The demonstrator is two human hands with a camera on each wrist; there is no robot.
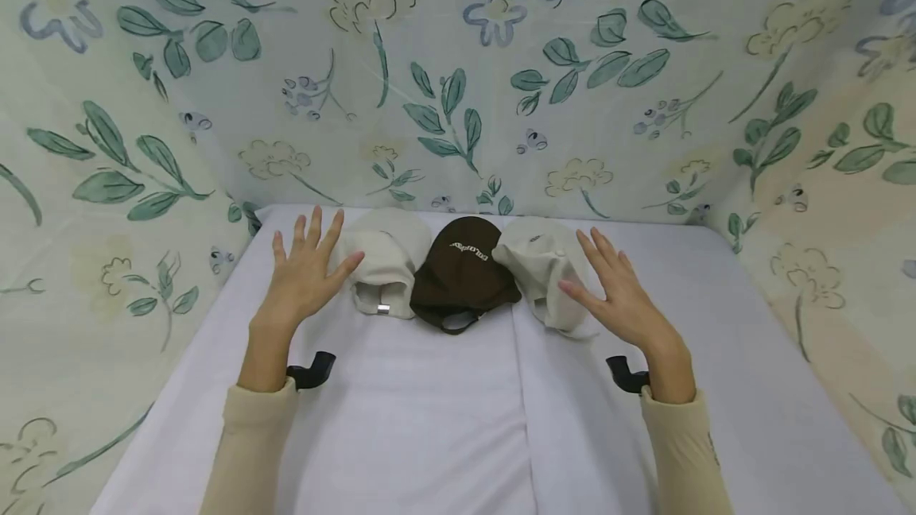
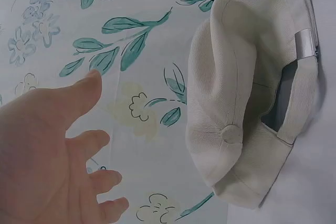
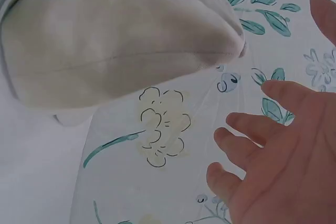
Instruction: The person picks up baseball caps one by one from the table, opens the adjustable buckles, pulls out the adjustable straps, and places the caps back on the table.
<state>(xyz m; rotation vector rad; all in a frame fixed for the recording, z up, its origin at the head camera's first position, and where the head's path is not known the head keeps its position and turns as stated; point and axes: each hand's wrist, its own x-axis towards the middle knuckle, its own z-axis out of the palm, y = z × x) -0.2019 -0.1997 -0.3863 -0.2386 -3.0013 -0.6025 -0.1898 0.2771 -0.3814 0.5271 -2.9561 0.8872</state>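
Note:
Three caps lie in a row at the back of the white-covered table. On the left is a cream cap, its back strap with a small metal clasp facing the near side. A dark brown cap with white lettering sits in the middle. To its right lies another cream cap, crumpled. My left hand is spread beside the left cream cap, holding nothing. Likewise spread, my right hand is by the right cream cap. Both wrist views show a gap between the fingers and the nearest cream cap.
A floral curtain rises behind the table and along both sides. The white tablecloth has a crease running toward the near edge. A black wrist mount sticks out from the left wrist, and another black mount from the right.

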